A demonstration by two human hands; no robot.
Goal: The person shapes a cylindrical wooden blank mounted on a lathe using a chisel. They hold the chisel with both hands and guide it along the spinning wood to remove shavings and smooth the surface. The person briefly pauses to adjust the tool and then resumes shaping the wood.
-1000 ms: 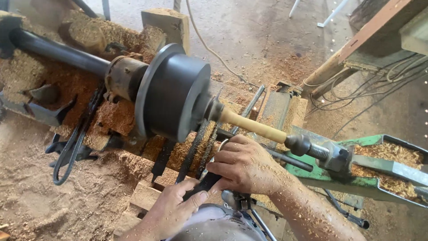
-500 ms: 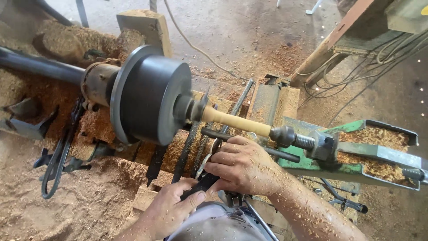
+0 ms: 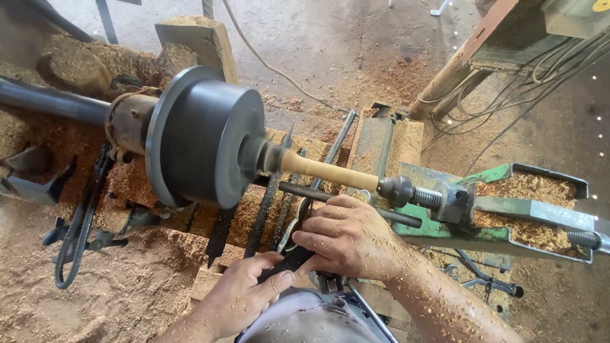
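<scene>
Both hands have held position while the view shifts: right hand (image 3: 352, 238) and left hand (image 3: 248, 295) grip the dark metal turning tool (image 3: 293, 259), the pale wooden spindle (image 3: 330, 170) running crosswise just beyond the right knuckles, nearer them.

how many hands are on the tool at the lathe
2. The left hand holds the dark tool handle low, near the body. The right hand grips further forward, just below the pale spindle. No other hands show.
</scene>
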